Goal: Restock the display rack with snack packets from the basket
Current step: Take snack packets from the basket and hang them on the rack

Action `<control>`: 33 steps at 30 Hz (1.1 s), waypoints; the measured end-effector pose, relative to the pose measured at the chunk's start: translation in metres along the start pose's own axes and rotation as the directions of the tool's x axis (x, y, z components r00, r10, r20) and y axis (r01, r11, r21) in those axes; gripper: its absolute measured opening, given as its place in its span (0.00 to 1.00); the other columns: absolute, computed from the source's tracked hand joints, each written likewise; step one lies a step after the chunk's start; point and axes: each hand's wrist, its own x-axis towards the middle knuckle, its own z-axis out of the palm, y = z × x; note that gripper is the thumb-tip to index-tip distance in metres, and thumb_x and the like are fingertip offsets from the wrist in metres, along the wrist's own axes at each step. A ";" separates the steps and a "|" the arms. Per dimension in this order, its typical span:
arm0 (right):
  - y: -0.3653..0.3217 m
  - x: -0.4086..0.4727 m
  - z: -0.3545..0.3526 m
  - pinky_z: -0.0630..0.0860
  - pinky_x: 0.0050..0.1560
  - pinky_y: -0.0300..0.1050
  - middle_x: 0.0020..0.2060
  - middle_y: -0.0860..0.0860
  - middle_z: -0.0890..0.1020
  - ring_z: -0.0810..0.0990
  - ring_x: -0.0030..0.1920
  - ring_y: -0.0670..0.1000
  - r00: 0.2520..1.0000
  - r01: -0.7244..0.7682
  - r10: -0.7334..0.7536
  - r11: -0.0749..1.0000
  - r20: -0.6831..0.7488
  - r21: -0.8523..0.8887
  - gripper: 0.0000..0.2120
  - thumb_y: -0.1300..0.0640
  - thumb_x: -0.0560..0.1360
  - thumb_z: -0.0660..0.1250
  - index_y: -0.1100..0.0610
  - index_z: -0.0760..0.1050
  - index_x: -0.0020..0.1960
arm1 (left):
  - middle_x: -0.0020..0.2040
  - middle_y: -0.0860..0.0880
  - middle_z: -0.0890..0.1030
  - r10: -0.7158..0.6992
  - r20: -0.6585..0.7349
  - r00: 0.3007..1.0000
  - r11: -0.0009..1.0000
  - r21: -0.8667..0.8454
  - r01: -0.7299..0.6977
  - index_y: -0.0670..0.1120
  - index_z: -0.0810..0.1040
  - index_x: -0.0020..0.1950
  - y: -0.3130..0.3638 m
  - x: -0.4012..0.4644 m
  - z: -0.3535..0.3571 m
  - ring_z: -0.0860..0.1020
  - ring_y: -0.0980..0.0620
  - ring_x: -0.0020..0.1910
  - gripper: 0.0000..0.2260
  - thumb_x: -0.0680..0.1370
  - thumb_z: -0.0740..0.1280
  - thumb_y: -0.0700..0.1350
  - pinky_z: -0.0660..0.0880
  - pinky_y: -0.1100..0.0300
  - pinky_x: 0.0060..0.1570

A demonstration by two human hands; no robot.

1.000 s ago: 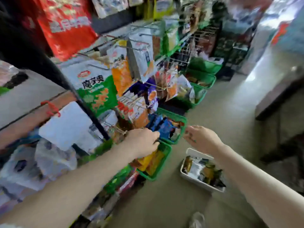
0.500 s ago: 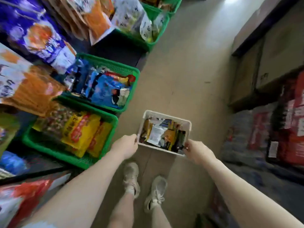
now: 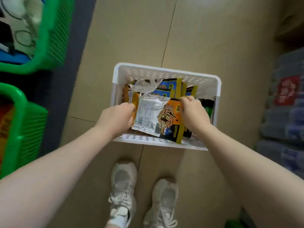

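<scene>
The white basket (image 3: 166,74) is seen on the floor, full of snack packets. An orange packet (image 3: 166,119) on top is gripped by the left hand (image 3: 117,118) and the right hand (image 3: 194,114), fingers curled round its edges. Picking seems in hand; next it must be lifted toward the rack.

below you, two pale lace-up sneakers (image 3: 141,195) stand on the beige tiled floor (image 3: 205,38) — to your left, two green plastic crates (image 3: 49,38) hold goods, and blurred shrink-wrapped bottle packs (image 3: 284,122) sit stacked to your right.
</scene>
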 end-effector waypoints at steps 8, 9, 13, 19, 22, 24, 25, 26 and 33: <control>-0.007 0.029 -0.006 0.79 0.43 0.53 0.47 0.56 0.80 0.79 0.43 0.58 0.988 -0.148 0.136 0.971 0.074 0.187 0.06 0.59 0.78 0.61 0.61 0.73 0.52 | 0.66 0.45 0.70 0.187 0.080 0.979 0.955 0.218 -0.200 0.45 0.60 0.72 -0.007 0.013 0.030 0.74 0.45 0.57 0.26 0.77 0.61 0.53 0.75 0.52 0.42; -0.010 0.029 -0.016 0.80 0.40 0.52 0.44 0.56 0.79 0.79 0.38 0.56 0.981 -0.183 0.155 0.939 0.116 0.292 0.07 0.58 0.78 0.61 0.61 0.74 0.52 | 0.69 0.45 0.67 0.189 0.095 0.977 0.958 0.199 -0.205 0.45 0.58 0.73 -0.005 0.013 0.029 0.72 0.45 0.61 0.30 0.76 0.62 0.57 0.75 0.52 0.48; -0.029 0.028 -0.049 0.75 0.18 0.38 0.31 0.57 0.77 0.77 0.18 0.48 0.887 -0.460 0.270 0.602 0.375 0.653 0.05 0.63 0.78 0.61 0.63 0.71 0.52 | 0.74 0.45 0.61 0.234 0.081 0.969 0.971 0.038 -0.237 0.45 0.55 0.75 0.006 0.007 0.025 0.64 0.45 0.71 0.45 0.67 0.67 0.66 0.67 0.51 0.66; -0.036 0.039 -0.065 0.69 0.15 0.32 0.24 0.55 0.76 0.71 0.13 0.44 0.707 -0.704 0.269 0.168 0.655 0.690 0.09 0.66 0.78 0.59 0.63 0.69 0.38 | 0.55 0.40 0.81 0.249 -0.230 0.941 0.961 -0.065 -0.270 0.40 0.74 0.61 0.013 0.009 0.026 0.81 0.42 0.52 0.28 0.62 0.77 0.37 0.80 0.47 0.45; -0.027 0.050 -0.056 0.72 0.22 0.35 0.27 0.54 0.79 0.74 0.20 0.46 0.759 -0.636 0.317 0.549 0.569 0.542 0.07 0.61 0.76 0.64 0.63 0.74 0.41 | 0.42 0.43 0.84 0.356 -0.312 0.881 0.930 0.019 -0.368 0.42 0.76 0.51 0.001 0.018 0.018 0.83 0.45 0.37 0.21 0.61 0.75 0.30 0.77 0.56 0.24; -0.021 0.060 -0.045 0.78 0.38 0.45 0.40 0.57 0.83 0.77 0.35 0.50 0.884 -0.400 0.282 0.868 0.373 0.293 0.11 0.55 0.74 0.67 0.63 0.78 0.49 | 0.35 0.44 0.82 0.428 -0.268 0.863 0.904 0.126 -0.409 0.42 0.77 0.47 -0.008 0.026 0.010 0.80 0.45 0.29 0.20 0.58 0.73 0.28 0.72 0.59 0.20; -0.020 0.064 -0.042 0.77 0.44 0.47 0.46 0.57 0.83 0.77 0.41 0.53 0.925 -0.307 0.240 0.929 0.293 0.209 0.13 0.52 0.73 0.68 0.61 0.79 0.51 | 0.33 0.44 0.81 0.448 -0.223 0.866 0.892 0.182 -0.414 0.41 0.77 0.45 -0.010 0.028 0.004 0.78 0.45 0.27 0.20 0.56 0.72 0.27 0.68 0.60 0.21; -0.022 0.067 -0.040 0.76 0.45 0.48 0.48 0.57 0.82 0.77 0.44 0.55 0.947 -0.262 0.217 0.949 0.236 0.177 0.14 0.50 0.72 0.69 0.60 0.79 0.51 | 0.32 0.44 0.80 0.452 -0.171 0.876 0.881 0.238 -0.408 0.41 0.77 0.45 -0.012 0.031 -0.002 0.77 0.45 0.26 0.21 0.56 0.71 0.27 0.65 0.60 0.22; -0.031 0.083 -0.016 0.68 0.42 0.47 0.56 0.61 0.77 0.73 0.47 0.56 0.923 -0.376 0.325 0.871 0.204 0.316 0.19 0.56 0.76 0.65 0.66 0.66 0.61 | 0.65 0.40 0.71 0.385 0.182 0.905 0.840 0.336 -0.425 0.45 0.65 0.66 0.001 0.054 0.011 0.75 0.42 0.56 0.19 0.76 0.59 0.34 0.72 0.52 0.45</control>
